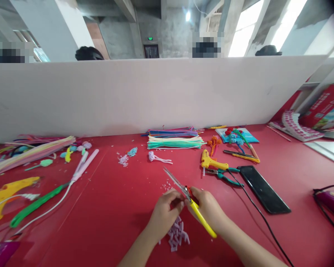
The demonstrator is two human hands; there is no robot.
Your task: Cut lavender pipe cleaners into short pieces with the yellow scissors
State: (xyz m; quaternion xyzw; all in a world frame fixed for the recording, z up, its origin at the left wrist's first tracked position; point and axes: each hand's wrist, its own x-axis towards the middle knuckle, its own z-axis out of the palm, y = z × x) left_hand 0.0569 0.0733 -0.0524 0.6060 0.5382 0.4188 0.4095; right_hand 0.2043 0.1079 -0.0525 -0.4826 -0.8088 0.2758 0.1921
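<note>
My right hand (211, 208) holds scissors with yellow handles (202, 218), their blades pointing up and left over the table. Close beside it, my left hand (165, 208) is pinched near the scissors' pivot; whatever lies between its fingertips is hidden or too small to make out. Below both hands lies a pile of short lilac fuzzy pieces (178, 234). Tiny lilac scraps (167, 186) are scattered just beyond my left hand. Farther away rests a lilac pipe-cleaner piece (151, 156) with a rounded head and thin strands.
Bundled pipe cleaners (175, 142) lie along the white partition (156, 92). To the right are a yellow glue gun (211, 162), pliers (224, 176), a black phone (263, 189) and a cord. A green-handled tool (39, 204) and another glue gun (5, 193) occupy the left.
</note>
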